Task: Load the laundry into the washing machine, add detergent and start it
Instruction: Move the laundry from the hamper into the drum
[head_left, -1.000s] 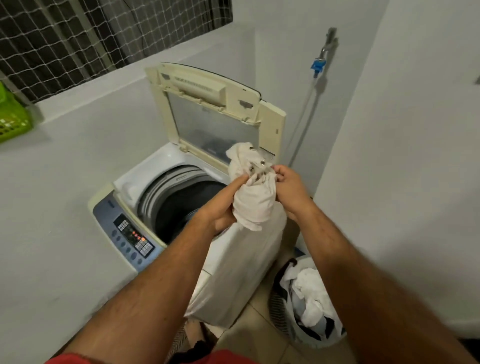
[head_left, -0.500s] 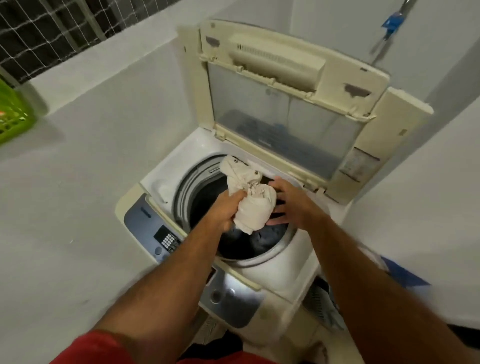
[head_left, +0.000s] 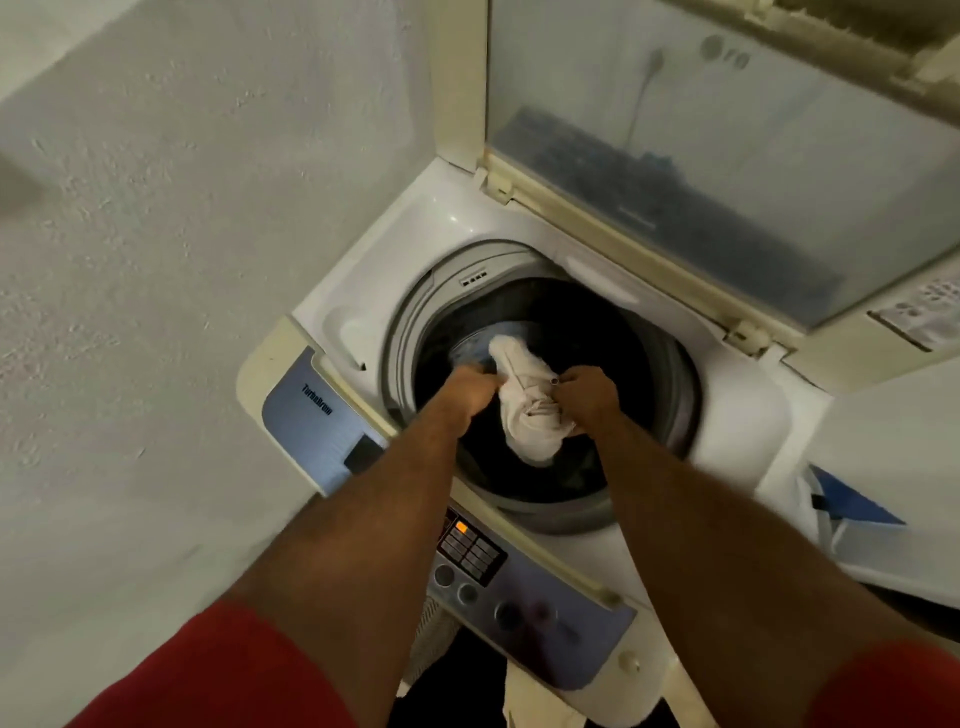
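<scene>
Loading step: left hand (head_left: 470, 387) and right hand (head_left: 584, 392) gripping pale garment (head_left: 530, 415) over drum (head_left: 644, 364), lid (head_left: 727, 182) standing at 12 o'clock. Next, probably: releasing both grips, dropping it in.
</scene>
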